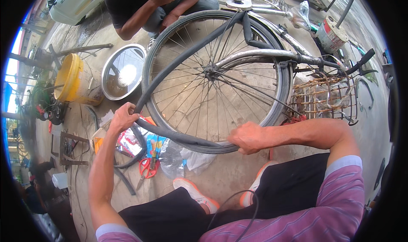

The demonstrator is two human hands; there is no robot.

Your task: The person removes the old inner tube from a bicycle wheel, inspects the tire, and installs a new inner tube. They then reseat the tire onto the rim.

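A yellow bucket (69, 77) stands at the left of the frame, and a round metal basin (106, 81) is just right of it. Left of the middle, the left hand (124, 118) has its fingers curled tight around a dark rubber tube (159, 130). The tube goes up from there over the spokes to the top middle, and also down along the low edge of the bike wheel (211, 72). If this hand pulled too hard, the tube could stretch thin or twist. If it let go, the tube could flop down near the red-handled scissors (148, 174), low and left of the middle, and a sharp tip could poke it. In the middle, the spokes could snag the loose loop if the wheel turned. Near the top, the tube bends sharply by the frame, so a tug there might make a kink. Right of the middle, the right hand (248, 138) is at the bottom of the wheel. It is blurry, so I cannot tell if it grips the tube or just pushes. A hard push could pinch the rubber. A wire basket (325, 95) sits farther right.
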